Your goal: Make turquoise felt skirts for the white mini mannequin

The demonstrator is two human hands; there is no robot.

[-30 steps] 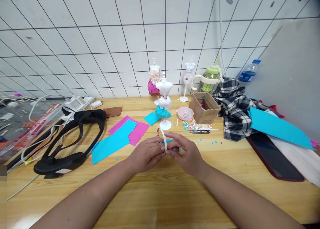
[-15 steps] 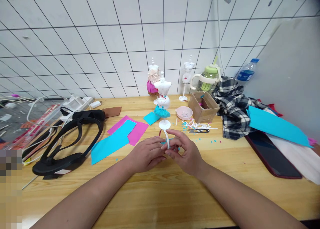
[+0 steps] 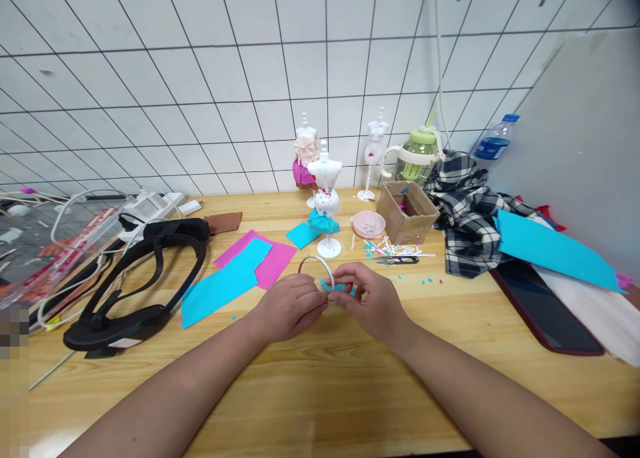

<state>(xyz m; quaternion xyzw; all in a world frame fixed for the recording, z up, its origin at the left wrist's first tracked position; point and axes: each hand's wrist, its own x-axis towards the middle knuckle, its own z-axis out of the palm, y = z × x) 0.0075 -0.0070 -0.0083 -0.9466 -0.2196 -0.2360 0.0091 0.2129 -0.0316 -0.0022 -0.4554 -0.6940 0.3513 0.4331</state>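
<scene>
Head view: both hands meet mid-table, just below the nearest mannequin. Left hand and right hand pinch the same small job, a cyan fringed strip with a thin white tape loop coming off it. Change vs 0.5 s ago: the loop stood nearly upright between the fingers, now it's tipped over and arcs toward 11 o'clock from the pinch point, showing a wider open ring w/ a reddish edge at its left. More cyan fringe is showing between the fingertips than before. Hands barely shifted, so it's rotation of the piece, not a relocation; reads as the strip being turned/fed along the tape. Grip: left closed narrow on the strip/tape end, thumb vs forefinger; right closed narrow on the strip from the other side, remaining fingers curled. Piece is held just above the table, not resting on it afaict. Around: dressed mannequin at 12 o'clock from the hands, cyan/pink paper sheets at 10 o'clock, scissors and scraps at 2 o'clock, cardboard box beyond.
</scene>
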